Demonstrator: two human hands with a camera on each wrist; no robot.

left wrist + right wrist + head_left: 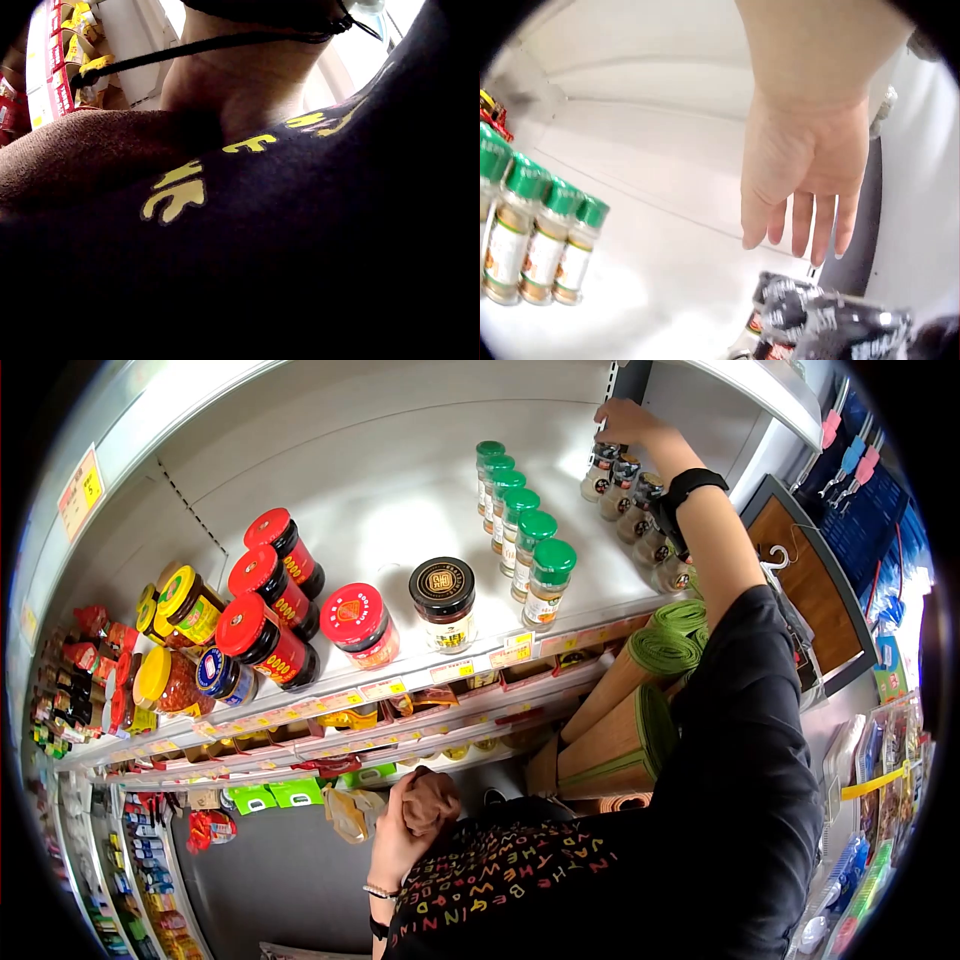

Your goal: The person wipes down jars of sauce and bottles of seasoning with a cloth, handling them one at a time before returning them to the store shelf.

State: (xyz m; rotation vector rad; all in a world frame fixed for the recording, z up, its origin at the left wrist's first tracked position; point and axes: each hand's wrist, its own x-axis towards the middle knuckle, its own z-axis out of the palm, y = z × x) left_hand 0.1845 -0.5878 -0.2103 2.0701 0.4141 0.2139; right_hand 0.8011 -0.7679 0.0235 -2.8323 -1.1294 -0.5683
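My right hand (628,422) reaches over the back end of a row of black-capped glass jars (633,523) on the white shelf. In the right wrist view this hand (806,172) has its fingers extended, holding nothing, beyond the black caps (840,322). Low in front of my body, my left hand (396,838) grips a bunched brown cloth (430,803). The left wrist view shows part of that cloth (75,150) beside a dark printed shirt (247,225); the fingers are hidden there.
Green-capped spice jars (537,582) line up left of the black-capped row. Farther left stand a black-lidded jar (443,605), red-lidded jars (265,640) and yellow-lidded jars (190,605). Rolled green-edged mats (610,745) stand under the shelf's right end. A framed board (810,580) is at the right.
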